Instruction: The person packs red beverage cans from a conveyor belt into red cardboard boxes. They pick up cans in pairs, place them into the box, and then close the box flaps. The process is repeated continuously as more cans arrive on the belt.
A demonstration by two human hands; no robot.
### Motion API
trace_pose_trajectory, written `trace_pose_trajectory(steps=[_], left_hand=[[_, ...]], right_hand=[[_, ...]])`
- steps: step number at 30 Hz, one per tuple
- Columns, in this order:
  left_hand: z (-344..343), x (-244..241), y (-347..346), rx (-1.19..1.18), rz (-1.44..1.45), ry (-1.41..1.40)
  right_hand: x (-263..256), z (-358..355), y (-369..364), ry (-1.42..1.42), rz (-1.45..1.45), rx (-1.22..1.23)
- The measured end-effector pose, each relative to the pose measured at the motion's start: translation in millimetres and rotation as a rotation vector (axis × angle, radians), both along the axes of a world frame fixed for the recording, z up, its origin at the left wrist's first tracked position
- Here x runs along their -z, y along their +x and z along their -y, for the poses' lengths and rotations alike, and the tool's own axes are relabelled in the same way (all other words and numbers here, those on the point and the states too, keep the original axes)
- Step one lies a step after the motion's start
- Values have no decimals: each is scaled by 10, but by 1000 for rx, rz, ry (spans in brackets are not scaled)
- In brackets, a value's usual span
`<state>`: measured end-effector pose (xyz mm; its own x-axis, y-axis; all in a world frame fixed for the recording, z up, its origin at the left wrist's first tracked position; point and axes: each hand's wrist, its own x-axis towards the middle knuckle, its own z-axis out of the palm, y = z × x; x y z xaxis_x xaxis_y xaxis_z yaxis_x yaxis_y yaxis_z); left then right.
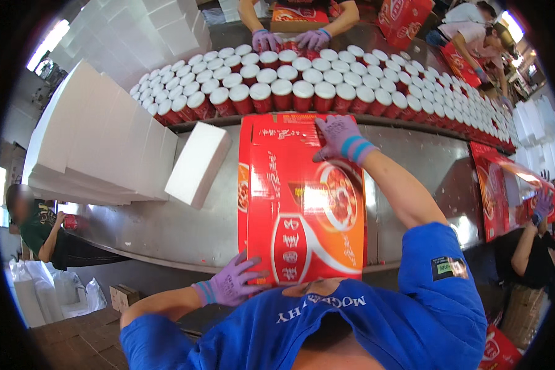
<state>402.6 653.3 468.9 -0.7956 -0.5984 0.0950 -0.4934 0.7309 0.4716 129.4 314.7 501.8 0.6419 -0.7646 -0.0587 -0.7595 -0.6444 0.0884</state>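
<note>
A red printed cardboard carton with a food picture and writing lies lengthwise before me on a metal worktable. My left hand, in a purple knit glove with blue cuff stripes, holds the carton's near left corner. At the far right corner, my right hand in a matching glove grips the carton's edge, its thumb lying on the top face. Just beyond the carton stand rows of red cans with white lids. Left of it rests a white foam block.
Stacked white foam blocks rise at the left. A co-worker's gloved hands touch cans across the table. At right, another person's gloved hand holds an open red carton. Someone in a dark shirt stands far left.
</note>
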Motion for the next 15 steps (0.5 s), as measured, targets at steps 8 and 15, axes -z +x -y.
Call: trace_pose_trajectory(steps=[8, 15], left_hand=[[2735, -358, 147, -383, 573, -353], [3108, -676, -161, -601, 904, 28]], right_hand=[[-61, -156, -279, -110, 258, -586], [2, -167, -668, 419, 74, 93]])
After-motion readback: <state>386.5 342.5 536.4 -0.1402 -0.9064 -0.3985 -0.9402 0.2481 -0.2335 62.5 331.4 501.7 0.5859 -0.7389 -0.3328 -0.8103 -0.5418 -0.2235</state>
